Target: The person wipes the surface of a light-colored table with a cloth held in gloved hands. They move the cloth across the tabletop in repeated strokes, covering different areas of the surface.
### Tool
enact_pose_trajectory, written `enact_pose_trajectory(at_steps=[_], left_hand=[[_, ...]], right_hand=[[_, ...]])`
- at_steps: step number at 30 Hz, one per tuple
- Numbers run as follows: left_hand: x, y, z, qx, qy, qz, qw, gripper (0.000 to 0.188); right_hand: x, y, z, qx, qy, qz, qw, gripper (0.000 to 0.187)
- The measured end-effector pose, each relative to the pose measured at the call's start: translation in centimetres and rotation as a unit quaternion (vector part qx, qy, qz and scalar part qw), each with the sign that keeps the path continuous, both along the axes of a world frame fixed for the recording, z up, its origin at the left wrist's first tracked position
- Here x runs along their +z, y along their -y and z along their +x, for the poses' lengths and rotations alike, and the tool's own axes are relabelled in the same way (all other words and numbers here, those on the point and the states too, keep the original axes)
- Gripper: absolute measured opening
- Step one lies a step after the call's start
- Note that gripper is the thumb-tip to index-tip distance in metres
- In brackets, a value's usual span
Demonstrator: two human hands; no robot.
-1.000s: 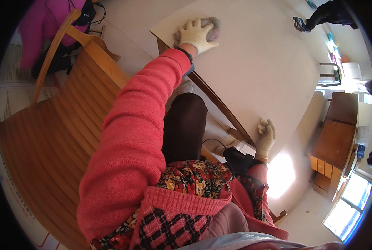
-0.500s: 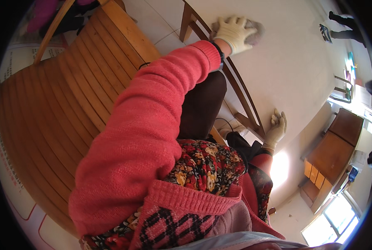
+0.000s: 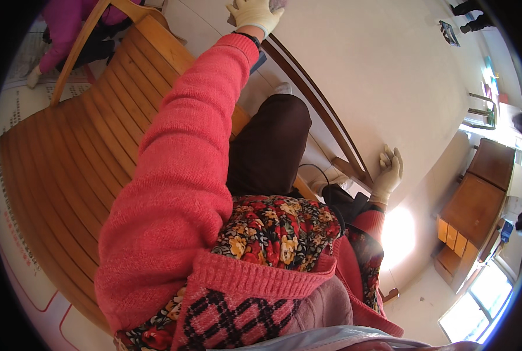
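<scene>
My left hand point(image 3: 254, 15), in a cream knit glove, is at the top edge of the view, stretched far out to the left end of the white table point(image 3: 354, 58). It presses a greyish cloth point(image 3: 278, 4) onto the tabletop near the dark wooden rim; part of the cloth is cut off by the frame. My right hand point(image 3: 388, 175), gloved the same way, rests by the table's near edge on the right. Its fingers are slightly bent and apart, with nothing in them.
A slatted wooden chair point(image 3: 91, 158) fills the left side. Beyond it, a person in purple point(image 3: 62, 26) bends low, one gloved hand showing. Another person's legs point(image 3: 474, 17) appear at far right. A brown wooden cabinet point(image 3: 474, 205) stands right, above a bright window point(image 3: 477, 307).
My left hand has swept the cloth leftward and away across the tabletop, my arm straightening. My right hand stays nearly in place. The person in purple shows more, including a gloved hand.
</scene>
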State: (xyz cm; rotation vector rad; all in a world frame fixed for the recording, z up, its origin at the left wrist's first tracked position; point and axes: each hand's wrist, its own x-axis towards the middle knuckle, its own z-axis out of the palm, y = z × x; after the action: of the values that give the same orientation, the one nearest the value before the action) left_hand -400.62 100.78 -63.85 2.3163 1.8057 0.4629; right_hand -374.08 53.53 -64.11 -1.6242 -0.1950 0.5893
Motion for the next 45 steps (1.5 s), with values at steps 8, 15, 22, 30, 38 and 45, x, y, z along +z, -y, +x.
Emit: enact_pose_trajectory(at_steps=[8, 15, 22, 30, 38, 45], left_hand=[[-1.2, 8.9, 5.1, -0.191, -0.012, 0.062, 0.980, 0.067], [1.1, 23.3, 13.7, -0.445, -0.032, -0.005, 0.895, 0.064], [2.2, 28.4, 16.1, -0.532, -0.054, -0.032, 0.844, 0.064], [2.0, 18.1, 10.5, -0.370, -0.052, -0.031, 0.927, 0.075], [2.6, 10.5, 6.0, -0.175, -0.099, -0.036, 0.979, 0.080], [1.5, 15.4, 9.7, -0.310, -0.069, -0.019, 0.948, 0.077]], right_hand=[[-0.1, 0.5, -0.1, 0.008, 0.008, 0.023, 1.000, 0.041], [0.1, 0.6, -0.5, 0.001, 0.024, 0.026, 0.999, 0.040], [-0.5, 1.5, 0.4, 0.020, 0.002, 0.052, 0.998, 0.042], [-0.1, 1.5, 0.2, 0.006, -0.018, 0.084, 0.996, 0.040], [0.0, 1.5, 0.4, 0.002, -0.015, 0.071, 0.997, 0.040], [-0.3, 1.5, 0.6, 0.008, -0.007, 0.086, 0.996, 0.040]])
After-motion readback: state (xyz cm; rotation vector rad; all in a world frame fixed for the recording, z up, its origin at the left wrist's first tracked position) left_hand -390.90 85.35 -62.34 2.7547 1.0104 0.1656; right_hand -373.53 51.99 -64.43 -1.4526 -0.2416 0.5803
